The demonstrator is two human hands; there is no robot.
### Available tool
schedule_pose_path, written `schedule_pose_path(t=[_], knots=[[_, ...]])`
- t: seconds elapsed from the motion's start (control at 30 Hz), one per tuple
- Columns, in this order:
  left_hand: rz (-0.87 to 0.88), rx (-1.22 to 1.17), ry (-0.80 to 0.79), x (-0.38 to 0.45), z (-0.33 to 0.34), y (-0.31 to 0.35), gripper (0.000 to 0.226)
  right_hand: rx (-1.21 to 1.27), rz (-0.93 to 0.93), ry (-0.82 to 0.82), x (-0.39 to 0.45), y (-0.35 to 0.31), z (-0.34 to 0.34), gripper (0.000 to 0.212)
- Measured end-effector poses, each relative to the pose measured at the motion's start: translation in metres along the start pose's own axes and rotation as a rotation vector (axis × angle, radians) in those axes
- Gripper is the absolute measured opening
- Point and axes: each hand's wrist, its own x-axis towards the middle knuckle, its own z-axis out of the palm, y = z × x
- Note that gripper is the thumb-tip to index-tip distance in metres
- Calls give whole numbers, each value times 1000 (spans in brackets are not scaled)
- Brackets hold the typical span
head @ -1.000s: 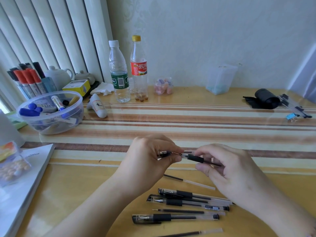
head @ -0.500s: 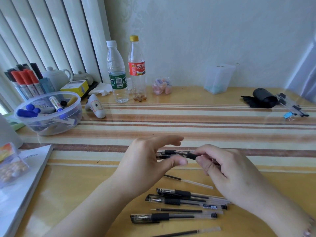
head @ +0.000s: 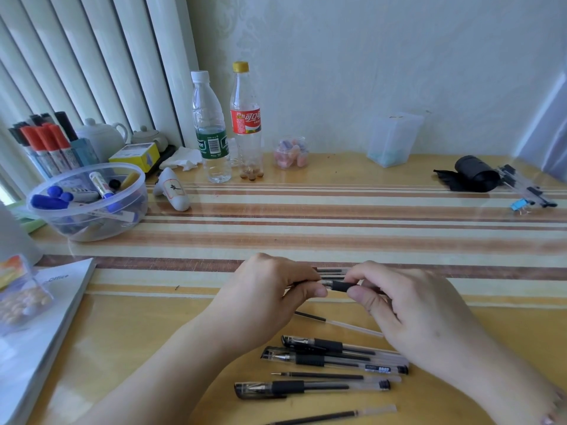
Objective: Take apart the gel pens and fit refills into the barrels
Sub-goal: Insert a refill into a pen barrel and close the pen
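Holding one gel pen (head: 337,285) above the table (head: 306,228): left hand (head: 264,297) pinches its tip end, right hand (head: 411,311) its grip. Three capped pens (head: 310,388) and three loose refills (head: 337,377) lie below.

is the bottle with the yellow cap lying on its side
No, the bottle with the yellow cap stands upright at the back of the table, beside the bottle with the white cap.

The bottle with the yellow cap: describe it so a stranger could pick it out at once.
Look along the far edge of the wooden table, by the wall. Two clear plastic bottles stand together; it is the right one, with a red label, while its neighbour has a white cap and green label.
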Motion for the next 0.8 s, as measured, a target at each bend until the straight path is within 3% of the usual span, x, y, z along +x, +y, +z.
schedule_pose_path(t=[0.17, 0.3, 0.5, 0.63, 0.8], knots=[[-29, -50, 88, 1, -1, 3, 20, 35, 24, -13, 0, 0, 0, 24], [-114, -96, -57, 0, -5, 5, 44, 1, 8, -17, 0, 0, -1, 21], [5, -59, -126, 1, -5, 0, 21, -43, -36, -55, -1, -4, -3, 16], [109, 135, -57, 0, -4, 0, 24, -24, 16, -79, -5, -6, -1, 19], [312, 350, 21, 2, -11, 7, 16, 318, 213, -197, -4, -8, 0, 21]])
